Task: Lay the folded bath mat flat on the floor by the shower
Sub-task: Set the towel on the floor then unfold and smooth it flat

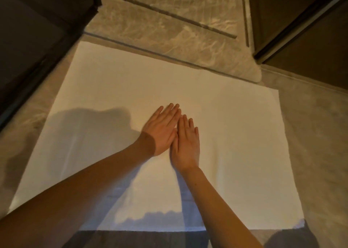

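The white bath mat point(235, 144) lies spread out flat on the grey floor, its far edge along the shower threshold. Both of my hands rest palm down near the mat's middle, side by side and touching. My left hand point(162, 130) has its fingers straight and together, pointing up and to the right. My right hand point(187, 144) lies just right of it, fingers straight, its thumb edge partly under the left hand. Neither hand holds anything. My forearms and their shadows cover part of the mat's near half.
Beyond the mat runs the shower threshold strip point(150, 49), with the marbled shower floor point(169, 21) behind it. A dark wall or door panel point(28, 40) stands at the left and a dark door frame point(301, 31) at the right. Grey floor point(316, 153) borders the mat's right side.
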Action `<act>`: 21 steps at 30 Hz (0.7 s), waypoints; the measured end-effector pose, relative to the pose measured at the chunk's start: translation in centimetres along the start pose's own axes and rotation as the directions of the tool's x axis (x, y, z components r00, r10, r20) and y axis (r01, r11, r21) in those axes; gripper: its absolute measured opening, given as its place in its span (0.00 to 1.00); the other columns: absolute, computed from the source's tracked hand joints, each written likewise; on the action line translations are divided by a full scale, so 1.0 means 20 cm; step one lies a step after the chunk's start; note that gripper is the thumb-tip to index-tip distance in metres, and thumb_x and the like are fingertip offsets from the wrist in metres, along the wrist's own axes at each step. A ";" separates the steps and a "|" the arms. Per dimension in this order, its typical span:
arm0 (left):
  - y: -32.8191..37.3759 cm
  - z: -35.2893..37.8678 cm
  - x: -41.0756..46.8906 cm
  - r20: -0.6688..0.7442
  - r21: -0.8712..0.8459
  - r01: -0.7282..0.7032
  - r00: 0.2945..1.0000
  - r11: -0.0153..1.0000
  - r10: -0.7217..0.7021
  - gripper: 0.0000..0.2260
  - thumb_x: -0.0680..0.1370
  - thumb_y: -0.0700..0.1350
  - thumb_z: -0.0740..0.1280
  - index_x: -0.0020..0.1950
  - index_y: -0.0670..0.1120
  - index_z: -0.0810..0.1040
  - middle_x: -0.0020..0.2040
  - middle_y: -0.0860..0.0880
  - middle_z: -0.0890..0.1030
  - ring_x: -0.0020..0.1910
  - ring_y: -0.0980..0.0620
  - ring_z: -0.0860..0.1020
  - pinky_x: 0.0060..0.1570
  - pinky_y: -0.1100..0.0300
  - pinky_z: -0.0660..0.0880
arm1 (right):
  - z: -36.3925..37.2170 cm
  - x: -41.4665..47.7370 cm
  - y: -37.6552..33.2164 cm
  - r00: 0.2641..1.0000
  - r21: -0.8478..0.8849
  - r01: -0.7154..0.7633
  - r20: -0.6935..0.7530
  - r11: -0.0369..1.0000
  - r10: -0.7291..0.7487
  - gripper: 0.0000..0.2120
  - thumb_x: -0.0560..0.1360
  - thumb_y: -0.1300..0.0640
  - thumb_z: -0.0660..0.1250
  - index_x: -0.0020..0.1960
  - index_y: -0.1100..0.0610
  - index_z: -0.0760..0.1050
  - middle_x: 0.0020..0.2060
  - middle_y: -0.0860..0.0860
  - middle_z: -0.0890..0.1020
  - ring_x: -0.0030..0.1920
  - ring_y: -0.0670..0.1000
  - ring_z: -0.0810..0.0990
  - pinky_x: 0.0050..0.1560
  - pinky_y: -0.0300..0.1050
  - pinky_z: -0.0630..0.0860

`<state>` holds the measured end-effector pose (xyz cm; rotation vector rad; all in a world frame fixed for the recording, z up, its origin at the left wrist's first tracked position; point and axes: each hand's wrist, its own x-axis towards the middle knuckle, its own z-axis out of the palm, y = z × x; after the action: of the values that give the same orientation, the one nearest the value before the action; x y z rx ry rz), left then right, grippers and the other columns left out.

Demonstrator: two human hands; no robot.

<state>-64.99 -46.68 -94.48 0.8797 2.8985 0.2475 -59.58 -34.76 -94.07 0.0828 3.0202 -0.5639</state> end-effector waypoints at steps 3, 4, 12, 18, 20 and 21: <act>0.01 0.03 0.05 0.010 -0.043 -0.058 0.998 0.997 0.058 0.26 0.84 0.51 0.45 0.80 0.41 0.49 0.81 0.44 0.50 0.80 0.47 0.48 0.78 0.50 0.43 | -0.02 -0.01 0.17 0.999 -0.065 0.009 0.033 0.998 -0.006 0.27 0.83 0.49 0.43 0.80 0.56 0.46 0.80 0.49 0.48 0.79 0.49 0.42 0.78 0.46 0.38; 0.00 0.04 0.04 -0.030 -0.063 -0.078 0.997 0.995 0.077 0.26 0.84 0.50 0.47 0.79 0.40 0.54 0.80 0.43 0.54 0.80 0.45 0.52 0.78 0.48 0.49 | -0.04 -0.02 0.24 0.999 -0.080 0.005 0.034 0.997 -0.002 0.27 0.83 0.49 0.44 0.80 0.55 0.46 0.80 0.48 0.48 0.79 0.48 0.42 0.78 0.46 0.39; 0.00 0.05 0.05 -0.005 -0.100 -0.066 0.998 0.993 0.066 0.28 0.81 0.51 0.47 0.79 0.41 0.57 0.80 0.44 0.55 0.79 0.47 0.54 0.77 0.48 0.52 | -0.36 -0.25 1.00 0.942 -0.132 -0.336 -0.065 0.932 0.331 0.29 0.81 0.48 0.45 0.80 0.57 0.49 0.79 0.52 0.53 0.79 0.51 0.49 0.78 0.49 0.46; 0.01 0.03 0.05 0.008 -0.095 -0.062 0.998 0.994 0.063 0.29 0.80 0.52 0.43 0.80 0.41 0.54 0.81 0.44 0.53 0.80 0.47 0.51 0.78 0.50 0.48 | -0.42 -0.30 1.14 0.921 -0.117 -0.389 -0.057 0.914 0.384 0.30 0.81 0.47 0.42 0.80 0.58 0.47 0.80 0.53 0.52 0.79 0.50 0.47 0.79 0.51 0.45; -0.01 0.03 0.06 0.003 -0.087 -0.077 0.997 0.993 0.078 0.29 0.81 0.52 0.44 0.80 0.42 0.53 0.81 0.44 0.52 0.80 0.47 0.50 0.78 0.50 0.47 | -0.42 -0.28 1.11 0.920 -0.119 -0.391 -0.080 0.913 0.384 0.31 0.80 0.45 0.41 0.80 0.58 0.48 0.80 0.53 0.52 0.79 0.52 0.47 0.79 0.52 0.45; -0.02 0.02 0.09 -0.019 -0.082 -0.080 0.997 0.993 0.079 0.28 0.81 0.51 0.45 0.80 0.41 0.54 0.81 0.44 0.54 0.80 0.47 0.52 0.78 0.50 0.48 | -0.42 -0.25 1.07 0.925 -0.109 -0.376 -0.101 0.920 0.366 0.32 0.80 0.44 0.40 0.80 0.58 0.47 0.80 0.54 0.52 0.79 0.52 0.47 0.79 0.52 0.45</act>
<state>-66.62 -46.04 -95.11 0.9848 2.8481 0.3794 -53.67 -12.03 -93.51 0.6698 2.9870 -0.3377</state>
